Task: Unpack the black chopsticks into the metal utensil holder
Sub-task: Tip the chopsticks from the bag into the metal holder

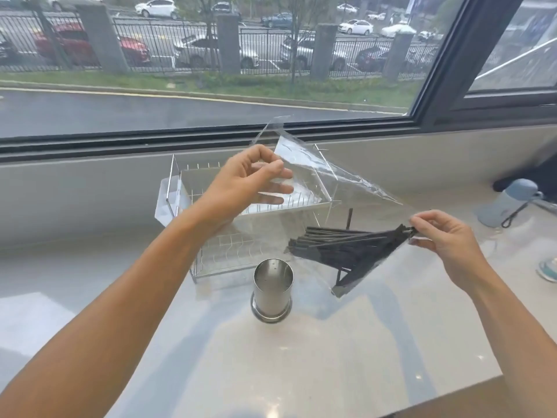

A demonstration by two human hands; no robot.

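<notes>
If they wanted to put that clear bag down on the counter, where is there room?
The pale stone counter is bare in front of the upright round metal utensil holder, and to its left below the wire dish rack. Behind the holder it is crowded by the rack; at far right lies a grey-blue bottle.

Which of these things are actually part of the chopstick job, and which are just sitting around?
In the job: chopsticks, clear bag, metal holder, left hand, right hand.

Just lying about: dish rack, grey bottle.
</notes>
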